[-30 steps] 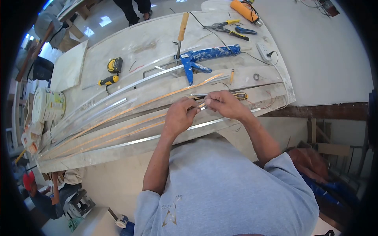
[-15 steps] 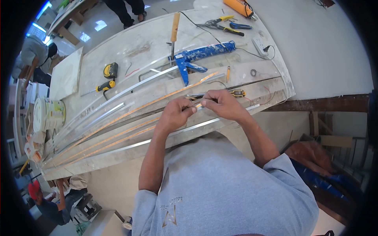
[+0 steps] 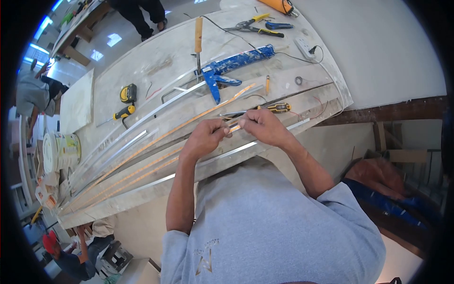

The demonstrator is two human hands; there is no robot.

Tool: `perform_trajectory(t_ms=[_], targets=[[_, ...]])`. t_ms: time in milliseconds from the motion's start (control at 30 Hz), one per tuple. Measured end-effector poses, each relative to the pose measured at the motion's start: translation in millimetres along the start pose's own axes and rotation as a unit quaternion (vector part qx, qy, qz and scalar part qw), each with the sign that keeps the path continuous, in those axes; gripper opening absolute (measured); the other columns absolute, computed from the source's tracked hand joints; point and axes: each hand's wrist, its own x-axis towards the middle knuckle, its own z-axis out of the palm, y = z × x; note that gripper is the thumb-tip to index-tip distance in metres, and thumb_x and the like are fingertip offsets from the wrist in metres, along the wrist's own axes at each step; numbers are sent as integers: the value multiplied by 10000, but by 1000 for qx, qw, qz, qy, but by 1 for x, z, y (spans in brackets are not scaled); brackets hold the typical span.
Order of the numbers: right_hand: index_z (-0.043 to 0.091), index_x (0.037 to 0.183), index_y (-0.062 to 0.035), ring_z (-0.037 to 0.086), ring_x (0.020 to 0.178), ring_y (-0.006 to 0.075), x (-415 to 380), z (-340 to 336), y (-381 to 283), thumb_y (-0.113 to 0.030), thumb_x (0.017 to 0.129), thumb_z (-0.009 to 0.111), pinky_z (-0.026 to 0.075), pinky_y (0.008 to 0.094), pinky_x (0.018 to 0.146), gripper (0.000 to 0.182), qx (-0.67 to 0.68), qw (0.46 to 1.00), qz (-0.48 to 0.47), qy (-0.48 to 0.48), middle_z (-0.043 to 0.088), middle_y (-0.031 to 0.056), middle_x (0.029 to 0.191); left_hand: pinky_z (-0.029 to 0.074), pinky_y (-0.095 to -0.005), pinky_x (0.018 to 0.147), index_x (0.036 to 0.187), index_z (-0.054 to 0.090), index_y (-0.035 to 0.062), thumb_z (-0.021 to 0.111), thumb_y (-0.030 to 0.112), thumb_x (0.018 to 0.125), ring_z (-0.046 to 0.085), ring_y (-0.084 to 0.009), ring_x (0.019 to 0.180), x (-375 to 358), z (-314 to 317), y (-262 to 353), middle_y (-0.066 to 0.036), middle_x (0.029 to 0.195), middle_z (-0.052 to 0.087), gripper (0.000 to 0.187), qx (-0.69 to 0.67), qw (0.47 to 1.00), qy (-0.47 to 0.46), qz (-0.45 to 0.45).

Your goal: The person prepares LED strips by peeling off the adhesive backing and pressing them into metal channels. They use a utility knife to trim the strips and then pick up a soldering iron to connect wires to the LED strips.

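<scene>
Close to the table's front edge, my left hand point(image 3: 206, 138) and my right hand point(image 3: 267, 127) face each other with thumbs and fingers pinched. Between them shows a short stretch of orange-and-white LED strip point(image 3: 234, 128), gripped at both sides; its ends are hidden by the fingers. Just beyond my right hand lies a yellow-and-black screwdriver point(image 3: 279, 108). More orange LED strips point(image 3: 156, 163) run leftward from my left hand along the table. A silver metal profile point(image 3: 227, 155) lies in front of them, partly behind my left forearm.
The worktable point(image 3: 156, 52) holds a blue caulking gun point(image 3: 241, 61), a wooden-handled tool point(image 3: 198, 35), a tape measure point(image 3: 128, 93), another screwdriver point(image 3: 124, 112), pliers point(image 3: 257, 28) and a power strip point(image 3: 305, 48). A bucket point(image 3: 61, 151) stands left. Other people are at left and behind the table.
The camera view has shifted slightly, so table items sit a little differently. My hands have parted slightly, and more of the LED strip shows between them.
</scene>
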Motion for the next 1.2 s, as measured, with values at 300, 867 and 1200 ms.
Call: perform_trajectory(t_ms=[300,867,1200], targets=[[723,966,19,596,717,132,-13,5,27,-206,1022,627,492,348,670,251,49,992,78,86,649,61,764,497,-324,750,934,751,-7,647,178,990,594,-134,772,1,2,1,-42,844,720,220,-29,999,19,-27],[662,1300,64,718,807,147,-23,31,31,-79,1030,570,591,315,718,319,274,956,103,28,748,112,1008,549,-304,771,1010,733,-16,680,178,1022,662,-111,847,0,-2,3,-49,936,761,202,-70,996,-24,-46],[721,1114,-21,717,971,209,-24,46,13,-105,917,772,586,318,753,220,4,981,-107,164,683,147,1300,538,-306,749,1090,748,-6,592,76,1040,662,-101,882,-9,-1,22,-22,909,727,183,-223,972,9,-79]])
